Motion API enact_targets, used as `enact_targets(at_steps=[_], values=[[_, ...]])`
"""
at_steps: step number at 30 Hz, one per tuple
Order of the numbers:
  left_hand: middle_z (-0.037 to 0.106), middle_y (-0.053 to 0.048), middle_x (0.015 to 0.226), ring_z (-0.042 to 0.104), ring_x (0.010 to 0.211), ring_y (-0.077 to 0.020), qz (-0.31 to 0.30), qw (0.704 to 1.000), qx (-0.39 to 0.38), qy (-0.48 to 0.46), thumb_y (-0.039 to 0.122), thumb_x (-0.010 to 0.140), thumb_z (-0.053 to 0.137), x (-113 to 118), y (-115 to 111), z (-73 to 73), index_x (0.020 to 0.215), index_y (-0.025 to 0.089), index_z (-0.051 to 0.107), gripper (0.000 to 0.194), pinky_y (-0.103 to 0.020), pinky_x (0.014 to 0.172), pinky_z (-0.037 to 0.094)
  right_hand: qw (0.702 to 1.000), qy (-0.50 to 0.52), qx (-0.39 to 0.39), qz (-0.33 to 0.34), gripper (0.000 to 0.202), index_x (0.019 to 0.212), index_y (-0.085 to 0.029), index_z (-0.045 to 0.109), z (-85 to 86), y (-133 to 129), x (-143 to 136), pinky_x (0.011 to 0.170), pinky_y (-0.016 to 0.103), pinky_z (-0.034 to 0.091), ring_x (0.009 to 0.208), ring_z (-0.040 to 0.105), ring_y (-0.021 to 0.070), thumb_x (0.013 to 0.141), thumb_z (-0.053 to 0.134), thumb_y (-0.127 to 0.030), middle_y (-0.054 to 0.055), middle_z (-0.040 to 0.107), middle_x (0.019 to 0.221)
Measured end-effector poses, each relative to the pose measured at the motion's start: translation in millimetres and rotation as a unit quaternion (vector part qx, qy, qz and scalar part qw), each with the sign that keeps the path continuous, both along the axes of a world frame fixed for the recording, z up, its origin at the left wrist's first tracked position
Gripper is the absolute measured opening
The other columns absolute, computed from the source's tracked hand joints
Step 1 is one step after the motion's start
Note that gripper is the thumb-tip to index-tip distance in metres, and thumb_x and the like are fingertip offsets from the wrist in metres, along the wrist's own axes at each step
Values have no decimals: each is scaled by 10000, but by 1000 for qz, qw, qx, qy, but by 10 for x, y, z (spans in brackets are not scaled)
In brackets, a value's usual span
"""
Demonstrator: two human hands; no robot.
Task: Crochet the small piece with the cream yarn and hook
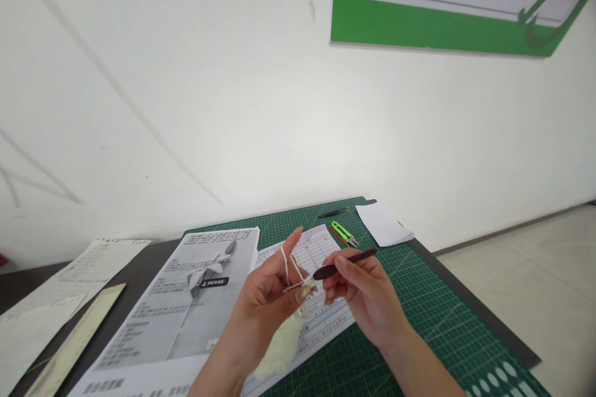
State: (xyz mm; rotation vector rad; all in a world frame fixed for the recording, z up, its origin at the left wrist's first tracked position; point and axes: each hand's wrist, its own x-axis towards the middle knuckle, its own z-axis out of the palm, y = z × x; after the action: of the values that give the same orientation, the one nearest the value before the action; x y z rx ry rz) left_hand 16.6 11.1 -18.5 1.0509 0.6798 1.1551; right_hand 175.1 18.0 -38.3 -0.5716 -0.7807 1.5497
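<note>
From here I see the left hand (267,291) half curled, its index finger raised straight with a strand of soft white yarn (286,262) looped around it. The thumb presses against the fingers below, pinching a small, pale, knotted piece of yarn work (307,286) above the middle of the near part of the mat. The right hand (365,291) is closed like a writing grip around a hook tool (347,263), whose smooth dark handle swells, paddle-like, towards the yarn work; its tip is too fine to make out among the strands.

Below the left wrist sits a fluffy, rounded cream yarn bundle (279,347), resting on a flat printed form (333,316) ruled with table lines. Left of that, across the left edge of the gridded green cutting mat (437,316), lies a glossy grey printed sheet (186,298). Near the mat's far right corner are slim snips (343,231) with bright green handles and metal blades, a thin red rod (338,236) alongside, a slender black tool (333,213) close to the far edge, and plain white paper (382,223) over the right edge. Towards the left end of the dark, matt table (521,352) lie lined papers (86,270) and a flat yellowish ruler (79,344).
</note>
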Motion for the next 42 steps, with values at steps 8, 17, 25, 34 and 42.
enact_targets(at_steps=[8,17,25,34,42], values=[[590,60,672,541,674,-87,137,986,-57,-80,114,711,758,177,-45,19,1259,325,604,607,-207,725,404,947,-183,202,-171,182,908,-239,753,-84,-90,-28,598,218,574,641,685,120,803,674,-113,28,759,783],[618,45,671,578,655,-84,69,976,-130,-159,67,674,759,78,-29,71,1193,197,658,544,-209,695,427,643,-429,577,-263,509,1308,-61,533,-172,-196,11,757,380,585,948,649,253,806,543,21,190,698,1001],[695,-12,720,620,688,-118,-1,984,-130,-125,28,616,786,-70,-37,157,1177,155,674,586,-221,709,448,947,-152,233,-161,163,861,-260,775,-40,-191,-92,563,290,550,629,678,177,775,710,-138,40,742,747],[637,29,659,586,595,-87,-60,984,-96,-135,60,640,784,-121,-25,164,1137,161,702,514,-192,589,439,987,-35,120,-102,104,832,-223,776,-61,-156,-38,547,220,576,555,687,135,730,783,-241,28,761,654],[616,17,645,574,600,-104,-78,982,-111,-133,68,616,797,-170,-33,148,1139,128,700,536,-209,582,427,992,-8,89,-89,86,770,-206,776,-7,-146,4,536,202,585,541,691,134,693,807,-226,27,752,618]])
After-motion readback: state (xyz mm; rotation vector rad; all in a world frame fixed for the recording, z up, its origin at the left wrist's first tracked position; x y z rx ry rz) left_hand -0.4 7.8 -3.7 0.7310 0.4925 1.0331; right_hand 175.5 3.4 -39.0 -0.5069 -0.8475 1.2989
